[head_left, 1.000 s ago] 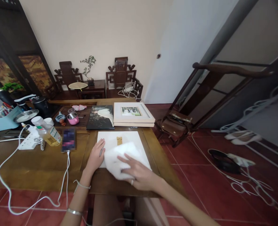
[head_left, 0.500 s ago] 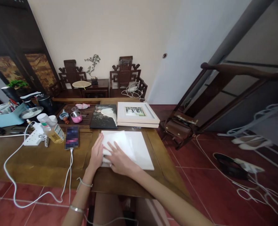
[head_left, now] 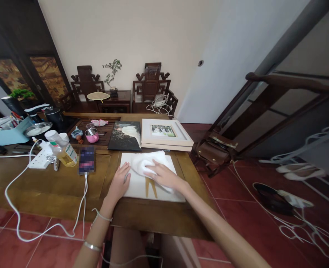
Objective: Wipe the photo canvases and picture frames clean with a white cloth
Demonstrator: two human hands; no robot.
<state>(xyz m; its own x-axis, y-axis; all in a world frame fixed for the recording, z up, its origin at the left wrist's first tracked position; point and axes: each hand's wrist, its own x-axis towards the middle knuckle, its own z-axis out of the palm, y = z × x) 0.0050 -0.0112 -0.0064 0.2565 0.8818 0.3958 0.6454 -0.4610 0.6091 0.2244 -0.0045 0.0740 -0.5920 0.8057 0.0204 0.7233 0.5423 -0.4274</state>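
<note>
On brown wooden table (head_left: pixel 64 186), smooth white board (head_left: pixel 136 190), left hand (head_left: pixel 121 180) flattened, unclenched, right hand (head_left: pixel 164 175) over rumpled cloth (head_left: pixel 138 164), its grip unclear

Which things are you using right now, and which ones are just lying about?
In use:
- white cloth, under the right hand
- white board, touched by the left hand

Just lying about:
- pink cup
- phone
- bottle
- shoes

The light is soft and a bit dim, darkest at the right. The shiny brown wooden table (head_left: pixel 55 190) glows faintly. The crumpled white cloth (head_left: pixel 139 163) looks smeary. The tall dark-brown wooden chair (head_left: pixel 287 80) looks stretched near the edge.
</note>
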